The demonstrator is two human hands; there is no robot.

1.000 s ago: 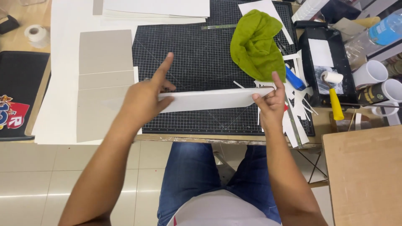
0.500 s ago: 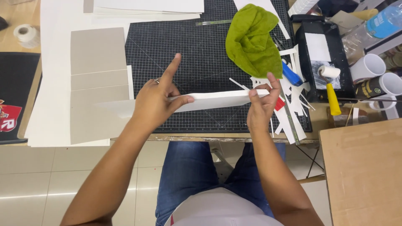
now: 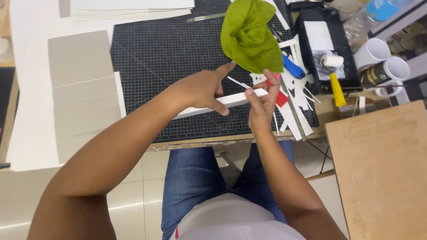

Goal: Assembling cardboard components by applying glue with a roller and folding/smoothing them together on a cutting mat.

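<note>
Seated person's lap nearest, at 6 o'clock. Above it, both hands hold a long white strip (image 3: 222, 103) just over the black cutting mat (image 3: 169, 58). The left hand (image 3: 202, 89) grips the strip's middle, thumb beneath and fingers on top; the right hand (image 3: 262, 100) pinches its right end between closed fingers. The strip appears already cut and folded into a narrow bar; any joining or trimming looks unfinished. White offcuts (image 3: 293, 111) lie at 3 o'clock. Beyond, a green cloth (image 3: 251, 33) at 1 o'clock; a black tray (image 3: 351, 73) holding a small paint roller (image 3: 333, 71); two white mugs (image 3: 382, 58), contents unseen.
</note>
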